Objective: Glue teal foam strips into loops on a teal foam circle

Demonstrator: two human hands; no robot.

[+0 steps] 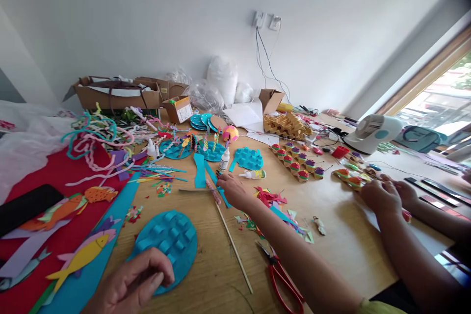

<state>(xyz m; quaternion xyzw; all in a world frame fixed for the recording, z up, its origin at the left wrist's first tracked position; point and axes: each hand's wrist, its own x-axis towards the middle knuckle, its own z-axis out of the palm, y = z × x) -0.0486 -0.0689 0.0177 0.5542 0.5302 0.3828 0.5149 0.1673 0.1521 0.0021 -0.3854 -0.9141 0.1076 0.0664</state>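
Observation:
My left hand (pixel 134 277) is loosely curled over the lower edge of a blue round disc (pixel 167 243) with raised paper loops. No object shows in its fingers. My right hand (pixel 233 190) reaches to the middle of the table, its fingers bunched over narrow blue paper strips. Whatever they pinch is hidden. Just beyond the fingertips a white glue bottle (pixel 224 159) stands upright. A yellow-labelled glue bottle (pixel 255 174) lies to the right. A thin wooden stick (pixel 233 243) with a pink wrapped end lies below this hand. Red-handled scissors (pixel 275 270) lie under my right forearm.
At right, a co-worker's hands (pixel 386 198) work beside painted egg-carton pieces (pixel 294 161) and a white fan (pixel 371 132). Paper fish (pixel 86 255) lie on red and blue sheets at left. Blue discs, paper scraps (pixel 270 196), pipe cleaners and cardboard boxes (pixel 117 94) fill the back.

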